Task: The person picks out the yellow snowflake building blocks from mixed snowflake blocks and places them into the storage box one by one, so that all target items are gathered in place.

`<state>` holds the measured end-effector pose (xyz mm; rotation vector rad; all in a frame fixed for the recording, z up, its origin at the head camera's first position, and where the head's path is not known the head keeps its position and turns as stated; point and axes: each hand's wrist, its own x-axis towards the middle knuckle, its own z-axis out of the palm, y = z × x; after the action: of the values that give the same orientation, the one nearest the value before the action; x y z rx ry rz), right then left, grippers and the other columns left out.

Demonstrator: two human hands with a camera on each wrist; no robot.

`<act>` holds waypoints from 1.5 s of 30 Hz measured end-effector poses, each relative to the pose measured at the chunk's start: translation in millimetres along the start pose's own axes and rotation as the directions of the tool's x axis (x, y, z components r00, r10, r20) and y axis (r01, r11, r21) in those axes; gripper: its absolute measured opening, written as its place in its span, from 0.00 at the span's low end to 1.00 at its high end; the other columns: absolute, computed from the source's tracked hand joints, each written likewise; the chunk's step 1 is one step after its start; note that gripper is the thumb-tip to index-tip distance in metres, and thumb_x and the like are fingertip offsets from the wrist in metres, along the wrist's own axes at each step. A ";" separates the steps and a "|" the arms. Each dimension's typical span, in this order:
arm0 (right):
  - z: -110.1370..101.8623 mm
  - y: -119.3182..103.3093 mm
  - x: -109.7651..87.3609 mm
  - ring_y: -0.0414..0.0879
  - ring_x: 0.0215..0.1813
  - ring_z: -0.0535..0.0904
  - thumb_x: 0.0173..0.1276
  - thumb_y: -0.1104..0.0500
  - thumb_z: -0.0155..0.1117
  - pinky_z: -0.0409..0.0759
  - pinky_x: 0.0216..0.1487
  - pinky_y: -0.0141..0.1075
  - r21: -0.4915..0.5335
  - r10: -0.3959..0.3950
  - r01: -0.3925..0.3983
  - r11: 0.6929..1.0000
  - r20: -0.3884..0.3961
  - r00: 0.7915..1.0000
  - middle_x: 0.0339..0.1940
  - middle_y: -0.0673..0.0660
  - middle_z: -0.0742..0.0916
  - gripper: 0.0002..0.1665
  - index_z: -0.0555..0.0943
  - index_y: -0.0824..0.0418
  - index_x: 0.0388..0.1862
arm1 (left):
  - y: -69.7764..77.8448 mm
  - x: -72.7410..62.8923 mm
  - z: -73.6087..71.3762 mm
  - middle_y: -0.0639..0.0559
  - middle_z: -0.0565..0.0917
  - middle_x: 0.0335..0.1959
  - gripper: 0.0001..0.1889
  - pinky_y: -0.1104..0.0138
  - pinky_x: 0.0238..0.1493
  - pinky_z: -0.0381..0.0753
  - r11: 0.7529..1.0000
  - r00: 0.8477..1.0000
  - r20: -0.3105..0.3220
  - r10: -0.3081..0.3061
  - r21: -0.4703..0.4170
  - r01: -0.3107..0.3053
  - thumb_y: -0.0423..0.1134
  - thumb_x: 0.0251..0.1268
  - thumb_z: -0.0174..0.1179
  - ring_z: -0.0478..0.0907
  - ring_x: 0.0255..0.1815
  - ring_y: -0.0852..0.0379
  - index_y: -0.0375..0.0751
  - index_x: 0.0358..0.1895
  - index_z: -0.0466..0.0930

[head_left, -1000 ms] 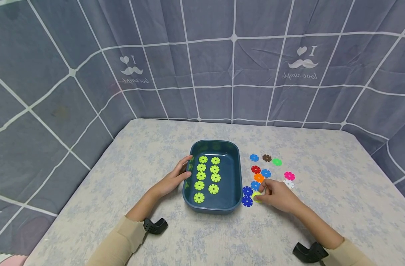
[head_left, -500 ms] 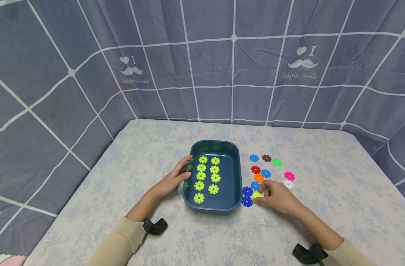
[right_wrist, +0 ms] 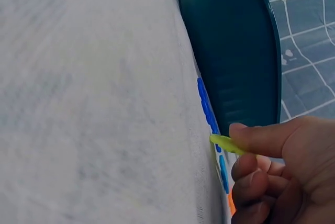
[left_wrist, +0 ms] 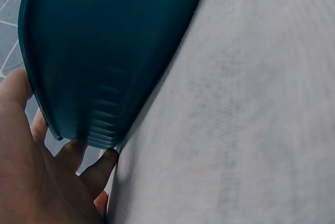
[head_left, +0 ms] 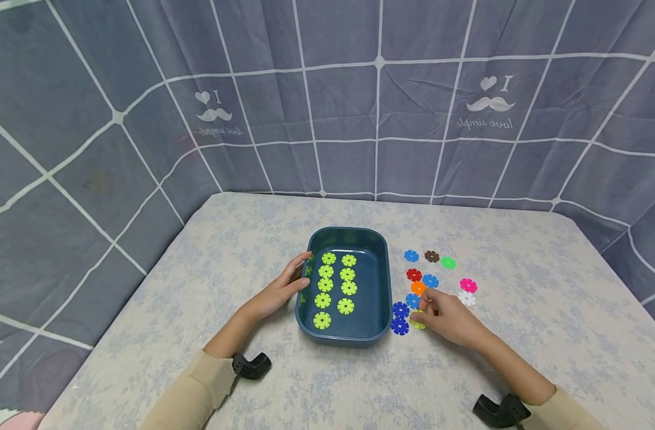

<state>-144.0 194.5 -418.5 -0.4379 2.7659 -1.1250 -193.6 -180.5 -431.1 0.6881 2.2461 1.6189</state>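
A dark teal rectangular tub point(head_left: 372, 310) stands on the table with several yellow-green snowflake discs point(head_left: 325, 285) lying flat in two columns inside. At its left wall, my left hand point(head_left: 279, 291) rests with spread fingers along the outside, the thumb point(left_wrist: 17, 85) at the rim. To the right of the tub, my right hand point(head_left: 450, 316) pinches a yellow-green snowflake disc point(right_wrist: 224, 143) between thumb and fingers, tilted close over the table. Its other fingers are curled in. Two dark blue discs point(head_left: 400, 318) lie between that hand and the tub.
Loose discs lie right of the tub: light blue point(head_left: 411, 255), brown point(head_left: 432, 256), green point(head_left: 448, 263), red point(head_left: 413, 275), orange point(head_left: 418, 288), pink point(head_left: 468, 285) and white point(head_left: 467, 298). A grey grid-patterned curtain point(head_left: 338, 107) hangs behind the pale patterned table point(head_left: 263, 233).
The yellow-green disc in my right fingers has changed its tilt, and the hand has shifted only slightly. My left hand and the tub have stayed in place.
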 end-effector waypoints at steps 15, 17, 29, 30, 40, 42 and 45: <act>-10.6 -15.5 8.5 0.42 0.20 0.66 0.63 0.59 0.71 0.65 0.21 0.32 0.059 -0.031 0.031 0.998 0.008 0.999 0.14 0.48 0.72 0.14 0.73 0.62 0.34 | 0.1 0.3 0.2 0.46 0.40 0.80 0.33 0.44 0.72 0.46 1.000 1.000 -0.002 -0.005 0.001 0.005 0.44 0.79 0.44 0.39 0.78 0.41 0.53 0.79 0.40; -13.5 -18.6 11.5 0.42 0.19 0.66 0.63 0.59 0.71 0.65 0.21 0.32 0.069 -0.046 0.046 0.997 0.000 0.999 0.13 0.48 0.72 0.14 0.73 0.62 0.33 | 0.2 0.6 0.3 0.46 0.40 0.80 0.33 0.44 0.72 0.46 1.000 1.000 -0.002 -0.006 0.000 0.006 0.44 0.79 0.44 0.39 0.78 0.41 0.53 0.79 0.40; -25.7 -35.3 19.4 0.41 0.17 0.63 0.65 0.57 0.70 0.62 0.18 0.33 0.145 -0.083 0.084 0.986 -0.009 0.996 0.13 0.49 0.70 0.15 0.72 0.63 0.35 | 0.3 0.6 1.1 0.46 0.40 0.80 0.33 0.44 0.72 0.46 1.000 1.000 -0.011 -0.021 0.010 0.021 0.45 0.79 0.45 0.39 0.78 0.42 0.54 0.79 0.41; -26.2 -36.7 19.9 0.41 0.17 0.63 0.65 0.57 0.70 0.62 0.19 0.33 0.150 -0.086 0.087 0.985 -0.010 0.996 0.13 0.49 0.70 0.16 0.72 0.64 0.36 | 0.3 0.5 1.1 0.46 0.40 0.80 0.33 0.44 0.72 0.46 1.000 1.000 -0.011 -0.021 0.010 0.022 0.45 0.79 0.45 0.39 0.78 0.42 0.54 0.79 0.41; -25.9 -52.3 29.3 0.45 0.20 0.67 0.65 0.56 0.70 0.66 0.20 0.35 0.178 -0.101 0.102 0.979 -0.013 0.995 0.14 0.50 0.71 0.15 0.73 0.64 0.37 | 1.3 0.8 1.3 0.46 0.40 0.80 0.32 0.45 0.72 0.46 1.000 1.000 -0.009 -0.015 -0.003 0.015 0.43 0.79 0.44 0.39 0.78 0.42 0.53 0.79 0.40; -24.1 -55.7 31.7 0.45 0.20 0.67 0.65 0.56 0.70 0.66 0.20 0.35 0.176 -0.104 0.103 0.979 -0.004 0.995 0.14 0.50 0.71 0.15 0.74 0.64 0.37 | 1.3 0.8 1.2 0.46 0.40 0.80 0.32 0.45 0.72 0.46 1.000 1.000 -0.008 -0.012 -0.006 0.012 0.43 0.80 0.44 0.39 0.78 0.42 0.53 0.79 0.40; -21.1 -60.6 34.9 0.46 0.21 0.68 0.66 0.56 0.69 0.65 0.20 0.35 0.180 -0.111 0.107 0.978 0.011 0.994 0.14 0.51 0.72 0.15 0.73 0.63 0.37 | 1.3 0.7 1.1 0.46 0.40 0.80 0.32 0.45 0.72 0.46 1.000 1.000 -0.007 -0.011 -0.007 0.011 0.43 0.80 0.44 0.40 0.78 0.42 0.52 0.79 0.40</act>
<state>-168.5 156.4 -361.3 -0.5815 2.6210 -1.3712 -193.4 -178.9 -430.2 0.6689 2.2437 1.6258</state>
